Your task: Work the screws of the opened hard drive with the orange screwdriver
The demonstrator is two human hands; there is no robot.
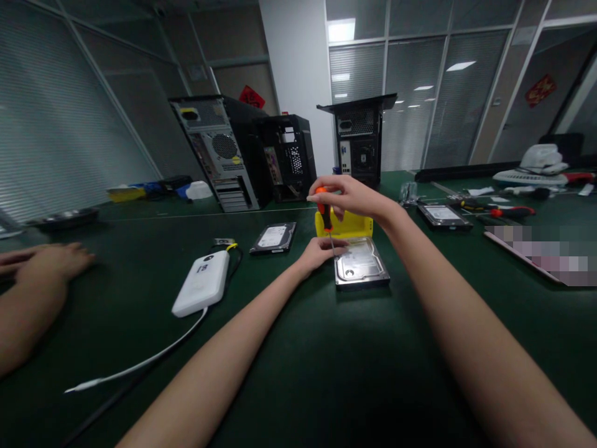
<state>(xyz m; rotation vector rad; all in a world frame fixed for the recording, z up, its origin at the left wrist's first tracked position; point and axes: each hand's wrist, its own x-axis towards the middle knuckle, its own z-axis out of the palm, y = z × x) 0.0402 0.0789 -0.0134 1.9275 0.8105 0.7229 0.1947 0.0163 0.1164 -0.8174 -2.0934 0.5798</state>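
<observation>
My right hand (345,194) is closed round the handle of the screwdriver (325,218), its shaft running down, near upright, to the 10 o'clock edge of the drive (361,266). My left hand (317,254) lies at that same edge, fingers spread onto the metal; whether they pinch it or only rest there I can't tell. The drive lies flat on the worktop (298,354), just in front of the yellow case (362,225) at 12 o'clock.

I'd expect the drive to be dense for its size and quite rigid, its smooth cover a bit slippery. The sides at 3 and 9 o'clock give the surest hold; I'd spare it knocks, as the insides are likely fragile. The screwdriver should be light and stiff, best taken by its thick handle.

The screwdriver's tip is too small to make out, so I can't say whether it sits in a screw. My left fingers hide part of the drive's far left corner, and its underside is out of sight. At 3 o'clock, well apart, the flat slab (536,252) is blurred over, and at 9 o'clock another person's arm (28,311) is cut off.
</observation>
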